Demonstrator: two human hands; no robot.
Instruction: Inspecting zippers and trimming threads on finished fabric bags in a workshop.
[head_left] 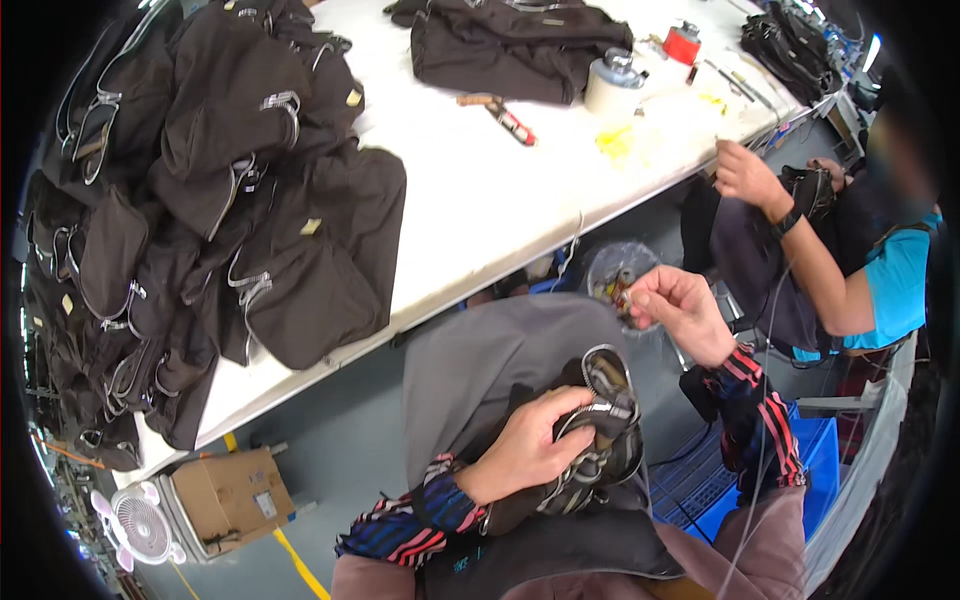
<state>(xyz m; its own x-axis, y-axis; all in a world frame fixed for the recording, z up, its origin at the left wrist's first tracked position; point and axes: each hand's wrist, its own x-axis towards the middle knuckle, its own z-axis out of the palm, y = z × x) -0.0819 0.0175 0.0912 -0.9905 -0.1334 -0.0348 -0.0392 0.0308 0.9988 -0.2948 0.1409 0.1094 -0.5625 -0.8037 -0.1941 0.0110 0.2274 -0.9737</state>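
With the grey bag (500,345) across our lap (780,530), our left hand (525,450) grips its zipped opening (610,410); our right hand (690,315) has its fingers pinched, on what we cannot tell. We should hold that edge steady.

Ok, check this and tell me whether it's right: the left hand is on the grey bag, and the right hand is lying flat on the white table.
Not quite: the right hand isn't on the white table. The head view shows it raised clear of it, thumb and fingertips drawn together. The left hand is on the grey bag.
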